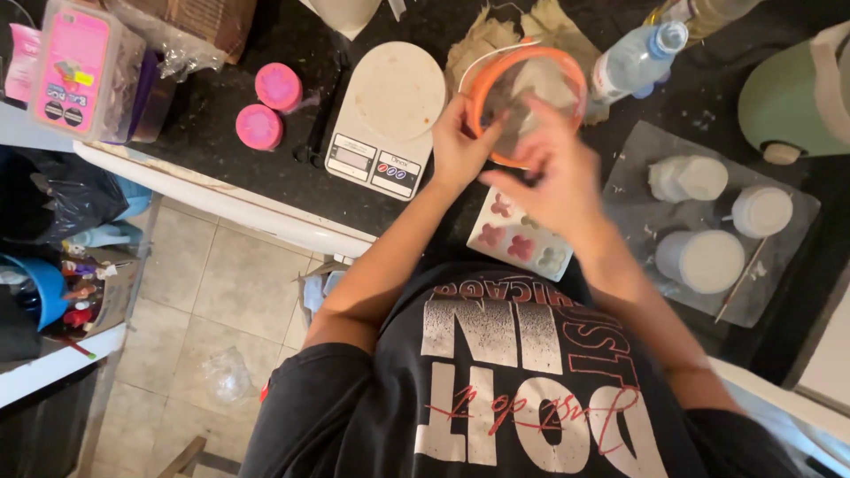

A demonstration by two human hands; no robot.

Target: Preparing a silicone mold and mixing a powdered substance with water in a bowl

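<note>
At counter centre, 12 o'clock of the torso | left hand [458, 150] pinches rim of orange-rimmed clear bowl [529, 99] at its 9 o'clock | right hand [553, 177] blurred over its 6 o'clock, fingers curled, grip unclear | bowl looks light, stiff, slick plastic; hold by rim | flower mould [520, 239] at 6, scale [387, 119] at 9

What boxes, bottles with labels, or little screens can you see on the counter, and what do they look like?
Pink package: upright, far left corner, rectangular, small colourful stickers.
Kitchen scale: beside the left hand, white, round platform, small grey screen.
Water bottle: lying behind the orange-rimmed container, clear, blue cap, pale label.
</note>
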